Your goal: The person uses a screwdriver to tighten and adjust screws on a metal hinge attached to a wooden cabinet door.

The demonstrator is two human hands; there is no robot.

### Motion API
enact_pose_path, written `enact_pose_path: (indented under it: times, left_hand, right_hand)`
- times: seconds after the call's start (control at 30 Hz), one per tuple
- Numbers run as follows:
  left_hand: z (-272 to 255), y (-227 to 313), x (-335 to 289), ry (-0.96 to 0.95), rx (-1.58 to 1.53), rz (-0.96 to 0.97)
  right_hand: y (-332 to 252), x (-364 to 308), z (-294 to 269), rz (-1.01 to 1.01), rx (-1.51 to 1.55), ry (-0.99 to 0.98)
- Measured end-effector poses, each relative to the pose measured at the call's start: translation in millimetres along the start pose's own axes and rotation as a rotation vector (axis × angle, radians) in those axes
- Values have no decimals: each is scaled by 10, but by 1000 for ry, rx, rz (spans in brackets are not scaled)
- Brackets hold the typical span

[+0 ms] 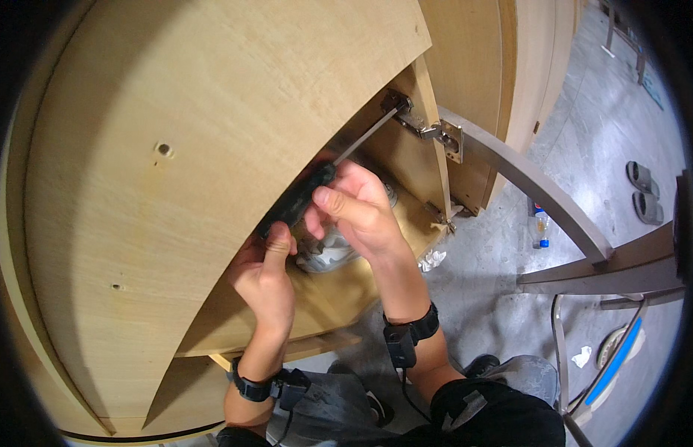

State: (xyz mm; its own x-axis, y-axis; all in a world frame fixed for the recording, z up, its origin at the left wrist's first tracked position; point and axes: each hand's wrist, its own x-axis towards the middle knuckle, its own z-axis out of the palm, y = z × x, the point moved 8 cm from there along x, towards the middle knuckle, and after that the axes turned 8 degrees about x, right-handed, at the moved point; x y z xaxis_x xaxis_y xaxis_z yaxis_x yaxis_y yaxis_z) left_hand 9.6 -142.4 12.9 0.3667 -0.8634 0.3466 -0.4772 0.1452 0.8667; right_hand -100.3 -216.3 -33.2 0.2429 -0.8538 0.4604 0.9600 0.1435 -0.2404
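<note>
A pale wooden cabinet [235, 97] fills the left and upper view; its broad near panel curves from the fisheye lens and partly hides the open interior. Grey floor [495, 257] spreads to the right, crossed by a bent-looking metal bar [538, 173].

Two bare hands reach up from the lower edge. The left hand [266, 279] closes on the butt end of a dark-handled screwdriver [296, 203], thumb on top, most fingers hidden behind the panel. The right hand [359, 211] is further up and to the right, thumb and fingers curled in around the front of the handle, where the shaft begins.

The screwdriver slants up and right, its handle between the hands and its slim shaft reaching beyond them. It should be stiff, fairly light and not fragile; the thick handle looks the place to hold, the bare metal shaft being smoother and likelier to slip.

Its tip appears to meet a metal hinge [430, 132] inside the cabinet, above and right of both hands, well apart from the fingers. The hinge looks rigid but jointed, best held by its flat plate. Smallest, a crumpled white paper [432, 260] lies below it, right of the right hand's wrist.
</note>
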Motion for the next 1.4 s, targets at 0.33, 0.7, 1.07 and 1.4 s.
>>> enact_pose_path:
  times: [0.33,0.7,1.07,1.4]
  left_hand:
    - [168,-46,-26,-9,-222,-87]
    - [219,-128,-7,-103,-333,-162]
    - [155,-30,-56,-166,-238,132]
    - [98,-272,-74,-194,-137,-175]
  right_hand:
    - [16,-107,-80,-92,-243,308]
    - [63,-58,27,49,155,60]
    - [48,-18,-78,-115,-56,260]
    - [-27,-56,-66,-92,75,140]
